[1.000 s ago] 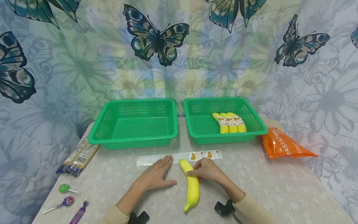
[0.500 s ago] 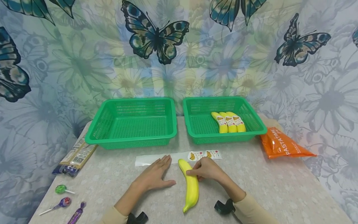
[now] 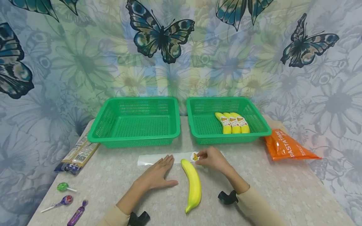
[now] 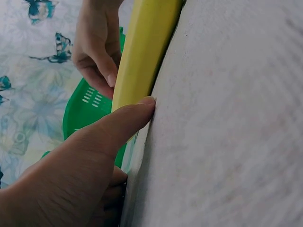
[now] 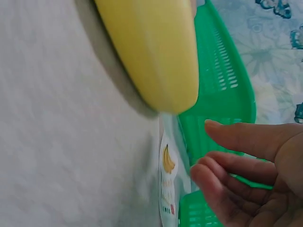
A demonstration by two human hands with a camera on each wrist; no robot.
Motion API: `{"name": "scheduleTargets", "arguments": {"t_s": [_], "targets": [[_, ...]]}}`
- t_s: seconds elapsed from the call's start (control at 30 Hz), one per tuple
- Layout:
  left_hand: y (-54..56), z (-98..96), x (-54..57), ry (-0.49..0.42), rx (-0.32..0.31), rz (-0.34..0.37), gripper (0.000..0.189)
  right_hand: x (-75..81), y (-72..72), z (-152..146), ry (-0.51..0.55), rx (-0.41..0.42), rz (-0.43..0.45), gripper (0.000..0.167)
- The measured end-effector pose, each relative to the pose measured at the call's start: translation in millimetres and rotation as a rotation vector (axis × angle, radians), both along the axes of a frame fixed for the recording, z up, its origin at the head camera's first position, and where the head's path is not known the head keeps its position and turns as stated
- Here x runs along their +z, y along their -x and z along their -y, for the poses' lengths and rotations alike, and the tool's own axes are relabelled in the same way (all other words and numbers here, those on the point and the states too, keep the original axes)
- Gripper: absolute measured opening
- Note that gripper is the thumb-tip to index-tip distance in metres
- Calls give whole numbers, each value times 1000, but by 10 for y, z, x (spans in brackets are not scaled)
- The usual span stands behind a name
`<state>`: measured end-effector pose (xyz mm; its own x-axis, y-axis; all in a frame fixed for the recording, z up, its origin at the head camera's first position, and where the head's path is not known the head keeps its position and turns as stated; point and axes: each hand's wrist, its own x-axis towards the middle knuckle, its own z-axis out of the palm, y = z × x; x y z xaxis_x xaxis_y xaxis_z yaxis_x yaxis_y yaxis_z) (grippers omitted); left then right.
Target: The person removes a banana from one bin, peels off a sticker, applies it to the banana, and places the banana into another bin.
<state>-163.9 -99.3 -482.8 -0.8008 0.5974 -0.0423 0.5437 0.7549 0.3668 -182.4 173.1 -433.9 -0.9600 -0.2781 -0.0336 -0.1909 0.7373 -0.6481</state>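
Observation:
A yellow banana lies on the table between my two hands, its upper end close to a white backing strip of stickers. My left hand rests palm down with its fingertips on the strip and its thumb stretched toward the banana. Over the strip's right part hovers my right hand, fingers loosely bent. A sticker with a banana picture shows beside its fingertips. In the right wrist view the thumb and fingers stand apart with nothing between them, next to the sticker.
Two green baskets stand behind the strip; the right basket holds several labelled bananas. An orange bag lies at the right. At the left are a gold packet, two lollipops and a purple-wrapped candy.
My right hand has let go of the banana and moved up to the sticker strip, now covering part of the stickers. The left hand stays where it was.

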Motion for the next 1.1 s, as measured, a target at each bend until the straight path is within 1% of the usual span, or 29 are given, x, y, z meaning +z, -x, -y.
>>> {"name": "scheduleTargets", "arguments": {"t_s": [0.13, 0.17, 0.27, 0.33, 0.43, 0.47, 0.57, 0.67, 0.77, 0.83, 0.9, 1.0, 1.1], "targets": [[6, 7, -4, -5, -3, -1, 99, -22, 130, 31, -71, 51, -104, 26], [8, 9, -5, -6, -4, -3, 99, -30, 159, 45, -96, 58, -114, 26], [7, 16, -7, -4, -3, -2, 100, -68, 231, 89, -176, 69, -120, 27], [3, 22, -11, -16, -6, -2, 99, -97, 269, 114, -207, 77, -117, 26], [-4, 24, -8, -13, -4, 5, 99, -144, 315, 133, -234, 120, -126, 12], [-5, 23, -8, -17, -4, 7, 99, -160, 326, 135, -242, 137, -138, 10], [-8, 17, -5, -10, 2, 10, 99, -192, 343, 141, -259, 174, -171, 18], [-7, 12, -13, -7, 6, 10, 100, -208, 330, 142, -259, 152, -194, 15], [-5, 7, -15, 6, 10, 10, 100, -212, 305, 146, -242, 88, -215, 4], [-2, 4, -8, 3, 7, 9, 99, -210, 295, 151, -225, 48, -221, 2], [-4, 0, 7, 2, 7, 11, 99, -208, 291, 154, -207, 25, -230, 6], [-6, -3, 23, -13, 3, 12, 98, -208, 296, 154, -188, 15, -225, 7], [-8, -5, 22, -12, 6, 14, 98, -211, 299, 145, -172, 23, -219, 7]]}}
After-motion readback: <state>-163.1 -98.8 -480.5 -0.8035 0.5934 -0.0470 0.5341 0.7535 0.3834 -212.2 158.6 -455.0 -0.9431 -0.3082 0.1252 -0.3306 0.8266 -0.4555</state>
